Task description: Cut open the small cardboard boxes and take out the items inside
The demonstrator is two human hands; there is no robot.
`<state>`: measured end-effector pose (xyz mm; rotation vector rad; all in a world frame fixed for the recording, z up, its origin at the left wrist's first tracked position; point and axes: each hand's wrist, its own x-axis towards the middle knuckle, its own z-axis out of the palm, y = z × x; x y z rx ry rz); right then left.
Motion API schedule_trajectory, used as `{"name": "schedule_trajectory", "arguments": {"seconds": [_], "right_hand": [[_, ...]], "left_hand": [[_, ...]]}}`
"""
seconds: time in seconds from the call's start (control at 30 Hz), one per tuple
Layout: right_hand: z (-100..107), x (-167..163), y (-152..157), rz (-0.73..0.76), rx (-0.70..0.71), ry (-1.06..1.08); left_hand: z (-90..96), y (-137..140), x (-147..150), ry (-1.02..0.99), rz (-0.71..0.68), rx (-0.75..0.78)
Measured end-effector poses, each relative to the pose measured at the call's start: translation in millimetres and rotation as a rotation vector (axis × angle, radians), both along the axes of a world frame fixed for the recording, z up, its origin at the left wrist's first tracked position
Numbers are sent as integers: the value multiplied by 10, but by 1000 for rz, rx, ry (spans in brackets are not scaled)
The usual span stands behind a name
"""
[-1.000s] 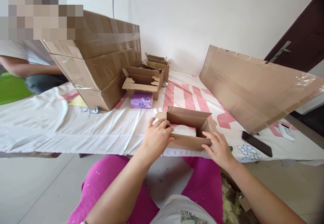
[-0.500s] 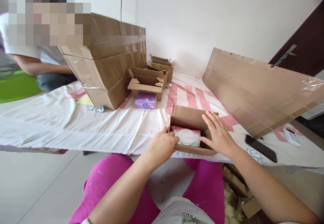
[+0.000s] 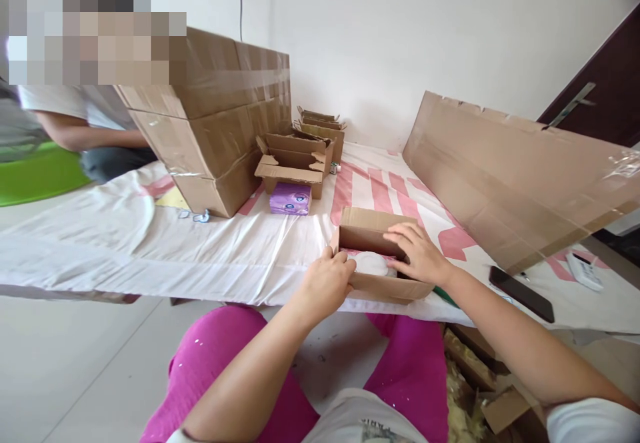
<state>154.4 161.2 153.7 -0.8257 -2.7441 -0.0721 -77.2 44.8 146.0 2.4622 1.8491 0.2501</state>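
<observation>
A small open cardboard box (image 3: 387,287) stands at the table's near edge. Inside lies a pack of wet wipes (image 3: 373,263) with a white oval lid and pink edges, partly hidden by the box's front wall. My left hand (image 3: 327,279) has its fingers curled over the box's near left rim. Over the right end of the box, my right hand (image 3: 417,253) reaches in with fingers apart, its thumb beside the wipes pack. A green edge of something (image 3: 445,295) shows under my right wrist; what it belongs to is hidden.
Stacked taped cartons (image 3: 220,136) rise at the left, hiding part of a seated person (image 3: 90,126). Before small open boxes (image 3: 295,163) sits a purple tissue pack (image 3: 290,199). A large cardboard panel (image 3: 500,176) leans at right, near a phone (image 3: 520,293). Cardboard scraps (image 3: 503,406) lie below.
My right hand has moved left and inward over the box, its fingers more bent. The box's front wall now hides more of the wipes pack. My left hand stays at the rim.
</observation>
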Motion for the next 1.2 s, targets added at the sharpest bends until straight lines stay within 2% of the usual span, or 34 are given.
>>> {"name": "schedule_trajectory", "arguments": {"seconds": [0.07, 0.1, 0.27, 0.43, 0.63, 0.83, 1.1, 1.2], "right_hand": [[50, -14, -40, 120, -91, -101], [68, -27, -52, 124, -149, -169], [34, -167, 30, -100, -350, -492], [-86, -320, 196, -159, -573, -558], [-46, -365, 216, -122, -660, -513], [1, -384, 112, -181, -520, -425], [-29, -379, 96, -134, -640, -381], [-21, -378, 58, -125, -641, -407]], "left_hand": [[-7, 8, -5, -3, -8, 9], [-13, 12, -6, -6, -10, 17], [-48, 37, 1, -41, -7, 36], [-53, 45, 25, -53, 18, 36], [-64, 73, 54, -40, 40, 57], [-77, 93, 39, -28, 47, 30], [-46, 65, 52, -23, 35, 18], [-8, 10, 9, -102, -2, -9]]}}
